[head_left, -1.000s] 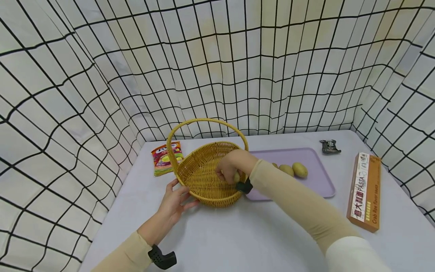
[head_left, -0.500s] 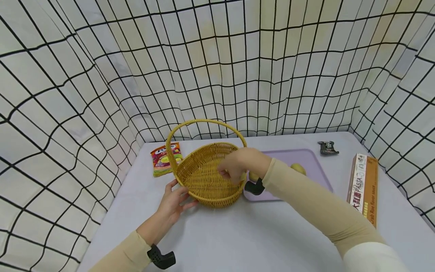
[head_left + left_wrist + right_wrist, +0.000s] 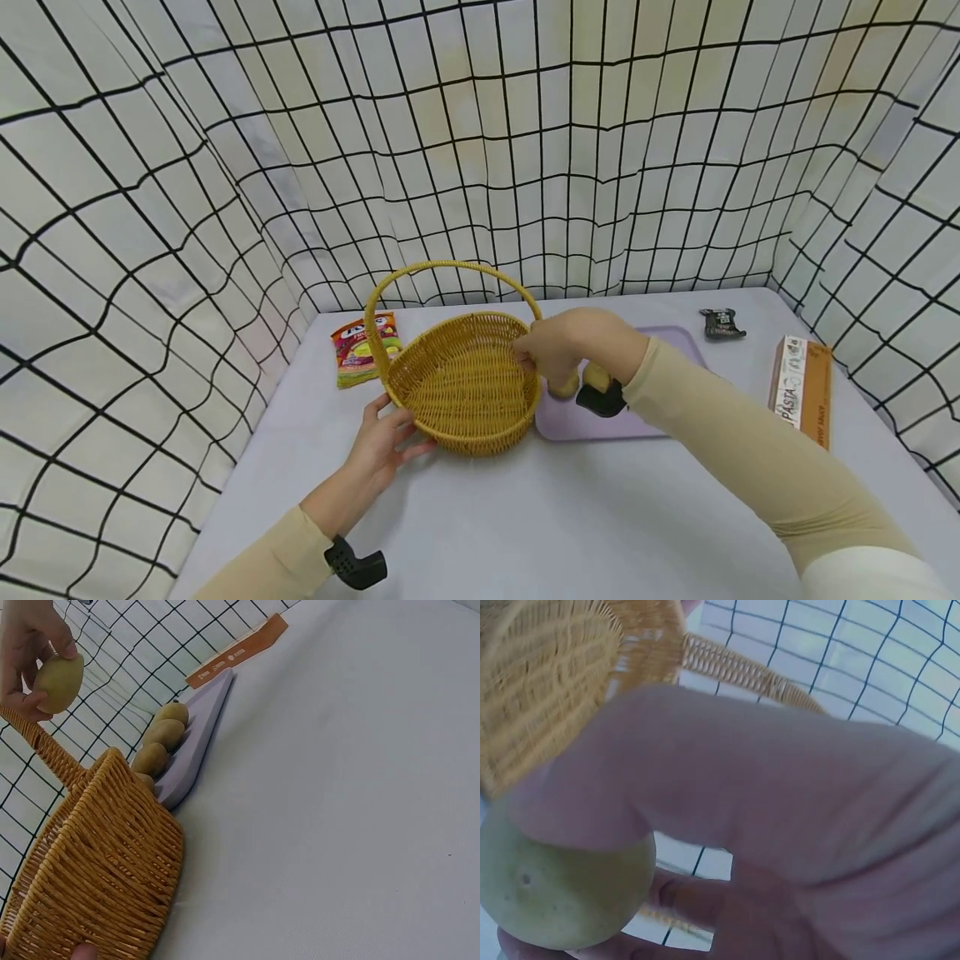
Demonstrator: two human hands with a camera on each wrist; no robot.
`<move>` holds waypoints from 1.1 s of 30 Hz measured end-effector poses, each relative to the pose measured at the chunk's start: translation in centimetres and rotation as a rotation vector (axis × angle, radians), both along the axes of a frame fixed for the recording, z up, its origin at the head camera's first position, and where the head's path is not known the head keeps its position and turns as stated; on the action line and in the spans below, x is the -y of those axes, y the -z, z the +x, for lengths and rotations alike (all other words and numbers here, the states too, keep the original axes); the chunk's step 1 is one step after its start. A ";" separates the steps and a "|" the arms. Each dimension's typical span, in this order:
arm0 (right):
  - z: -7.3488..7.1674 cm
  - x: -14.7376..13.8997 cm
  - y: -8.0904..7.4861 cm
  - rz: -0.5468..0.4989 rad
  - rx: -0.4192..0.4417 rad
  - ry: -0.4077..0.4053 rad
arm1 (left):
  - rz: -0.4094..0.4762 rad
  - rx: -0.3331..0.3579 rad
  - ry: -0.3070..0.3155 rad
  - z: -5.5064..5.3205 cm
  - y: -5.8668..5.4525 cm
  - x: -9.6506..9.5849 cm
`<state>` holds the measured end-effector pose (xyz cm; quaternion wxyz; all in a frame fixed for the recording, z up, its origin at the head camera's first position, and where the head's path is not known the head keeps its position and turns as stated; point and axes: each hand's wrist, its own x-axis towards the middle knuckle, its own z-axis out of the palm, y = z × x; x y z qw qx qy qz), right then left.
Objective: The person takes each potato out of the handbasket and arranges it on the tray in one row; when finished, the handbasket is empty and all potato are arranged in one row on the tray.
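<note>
A yellow-brown wicker basket [image 3: 459,392] with a tall arched handle [image 3: 450,264] is tilted open towards me, and only its woven inside shows. My left hand [image 3: 378,442] grips its left side, with some fingers beneath the rim. At the basket's right edge, my right hand [image 3: 561,343] pinches a potato [image 3: 564,889] between thumb and fingers. The left wrist view has this potato [image 3: 60,682] raised beside the handle. Several more potatoes [image 3: 163,735] lie in a row on a lilac tray [image 3: 630,427], partly hidden in the head view by the right hand and wrist.
A red and yellow snack packet [image 3: 352,358] lies behind the basket's left side. Beyond the tray is a small black packet [image 3: 722,323]. An orange and white pasta box [image 3: 802,387] stands to the right. Black netting [image 3: 480,167] over white cloth surrounds the table's back and sides.
My right hand has drawn back rightwards with the potato, from inside the basket to its right edge by the tray. The left hand and basket have stayed in place.
</note>
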<state>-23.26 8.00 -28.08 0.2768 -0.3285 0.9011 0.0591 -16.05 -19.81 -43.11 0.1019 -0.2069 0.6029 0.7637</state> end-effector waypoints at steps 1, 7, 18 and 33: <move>0.0 -0.4 0.0 0.006 -0.003 0.016 | 0.001 0.001 -0.003 0.0 0.0 0.0; -0.7 -3.8 0.5 -0.025 0.014 0.084 | 0.000 0.006 -0.008 -0.2 0.1 -0.2; -2.7 -10.8 3.1 -0.038 0.021 0.210 | -0.005 0.003 -0.007 -0.3 0.1 0.0; -4.3 -18.8 9.5 -0.036 -0.064 0.333 | -0.012 -0.009 -0.001 0.0 0.2 0.1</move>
